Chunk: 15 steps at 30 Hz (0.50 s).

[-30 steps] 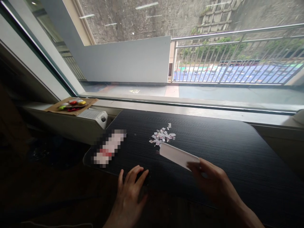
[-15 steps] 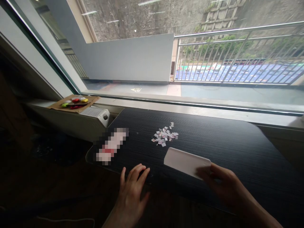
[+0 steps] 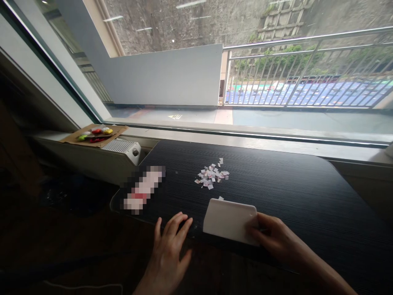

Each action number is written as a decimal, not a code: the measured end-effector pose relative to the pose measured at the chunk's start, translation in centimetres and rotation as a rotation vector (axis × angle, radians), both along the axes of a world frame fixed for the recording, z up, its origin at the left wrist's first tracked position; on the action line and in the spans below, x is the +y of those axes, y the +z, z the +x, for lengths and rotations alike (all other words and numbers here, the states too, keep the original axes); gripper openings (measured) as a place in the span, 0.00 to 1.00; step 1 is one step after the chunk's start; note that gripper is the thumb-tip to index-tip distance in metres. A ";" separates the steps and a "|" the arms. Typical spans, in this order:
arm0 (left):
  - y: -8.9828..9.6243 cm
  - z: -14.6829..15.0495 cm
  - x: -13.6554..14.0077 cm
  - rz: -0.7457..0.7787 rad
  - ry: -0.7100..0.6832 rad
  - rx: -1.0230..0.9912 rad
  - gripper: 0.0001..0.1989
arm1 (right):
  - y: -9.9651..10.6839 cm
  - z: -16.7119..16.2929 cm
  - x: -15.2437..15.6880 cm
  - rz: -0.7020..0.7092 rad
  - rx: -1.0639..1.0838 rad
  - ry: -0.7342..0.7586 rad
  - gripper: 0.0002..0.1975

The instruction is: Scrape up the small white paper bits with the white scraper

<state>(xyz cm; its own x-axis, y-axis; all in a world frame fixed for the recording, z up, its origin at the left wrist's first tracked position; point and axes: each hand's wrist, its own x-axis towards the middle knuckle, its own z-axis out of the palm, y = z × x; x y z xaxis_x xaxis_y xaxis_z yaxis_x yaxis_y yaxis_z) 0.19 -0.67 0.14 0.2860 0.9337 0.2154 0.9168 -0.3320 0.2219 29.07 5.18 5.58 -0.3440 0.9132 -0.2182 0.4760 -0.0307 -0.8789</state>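
My right hand (image 3: 272, 229) grips the right end of a thin white rectangular panel (image 3: 229, 219) with rounded corners. The panel is tilted at the near edge of the dark table, its broad face toward me; its exact kind is unclear. One paper scrap (image 3: 221, 198) peeks out just behind its upper edge. Farther back lies a loose pile of small whitish paper scraps (image 3: 210, 177). To the left of the panel, my left hand (image 3: 172, 241) rests at the table's near edge with fingers spread and nothing in them.
The black wood-grain table (image 3: 276, 180) stands against a window sill. On its left part lies a blurred-out pinkish strip with red (image 3: 144, 190). A white radiator (image 3: 123, 148) and cardboard (image 3: 69, 137) bearing colourful items (image 3: 96, 132) are beyond the left corner.
My right hand has drawn the white panel toward me and slightly left, tilting its face more upright. A single scrap now shows behind it, apart from the pile. My left hand has barely moved.
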 end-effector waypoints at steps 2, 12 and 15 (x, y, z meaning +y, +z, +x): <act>0.0 0.0 -0.1 -0.002 0.005 0.001 0.34 | -0.1 -0.1 -0.2 0.003 0.016 -0.019 0.13; -0.1 -0.1 0.0 -0.011 -0.009 0.045 0.31 | 1.0 0.2 -3.7 0.241 -0.141 0.085 0.13; -0.7 -0.4 0.0 0.020 -0.035 0.071 0.33 | 1.9 0.0 -3.9 0.326 -0.152 0.185 0.15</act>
